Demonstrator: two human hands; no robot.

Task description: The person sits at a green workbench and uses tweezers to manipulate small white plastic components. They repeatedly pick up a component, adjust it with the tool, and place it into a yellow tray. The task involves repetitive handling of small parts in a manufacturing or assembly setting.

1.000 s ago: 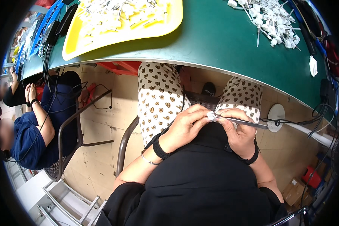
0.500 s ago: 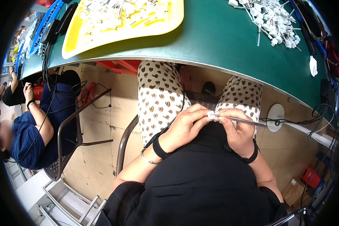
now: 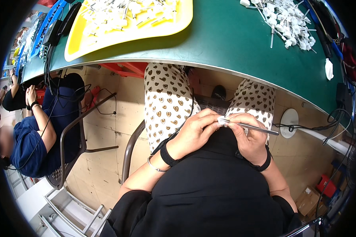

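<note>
Under the green-topped workbench (image 3: 241, 43), over our lap, we work with both hands drawn together. Our left hand (image 3: 192, 134) pinches a small white plastic part (image 3: 221, 121) at its fingertips; our right hand (image 3: 247, 138) is closed on a thin grey metal rod (image 3: 257, 128) whose tip meets that part. Held off the bench, the part could slip and drop to the floor, or the rod could skid onto a finger. Farther out lie 1 yellow tray (image 3: 178, 23) and a heap of white parts (image 3: 288, 19).

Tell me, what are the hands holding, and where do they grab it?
The left hand pinches a small white part at its fingertips. The right hand grips a thin metal rod near the end that meets the part.
</note>
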